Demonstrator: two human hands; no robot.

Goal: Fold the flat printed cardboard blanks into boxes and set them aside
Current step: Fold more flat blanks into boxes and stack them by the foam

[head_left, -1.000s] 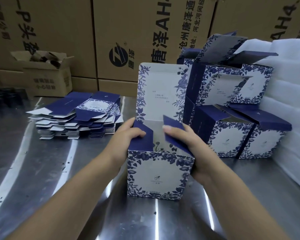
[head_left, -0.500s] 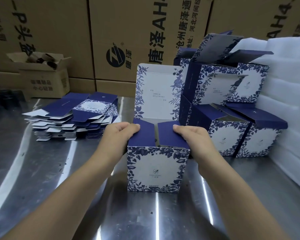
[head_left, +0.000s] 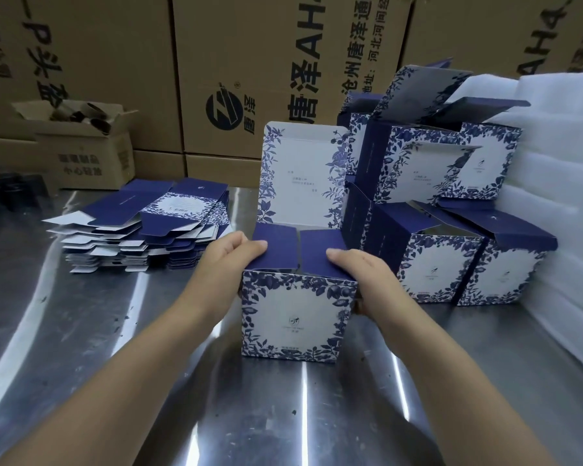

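A blue-and-white floral box (head_left: 297, 317) stands upright on the steel table (head_left: 81, 331) in front of me. Its two dark blue side flaps lie folded flat over the opening, and its lid panel (head_left: 303, 176) stands straight up at the back. My left hand (head_left: 229, 260) grips the box's left side with the thumb pressing the left flap. On the right side, my right hand (head_left: 360, 274) holds the box, thumb on the right flap. A stack of flat printed blanks (head_left: 145, 227) lies to the left.
Several folded boxes (head_left: 431, 203) with open lids are piled to the right, against white foam sheets (head_left: 552, 196). Large brown cartons (head_left: 249, 79) form a wall at the back. A small open carton (head_left: 85, 146) sits at the back left.
Both side flaps, raised a second ago, have been pressed down flat over the box opening. My hands slid outward to the box's sides.
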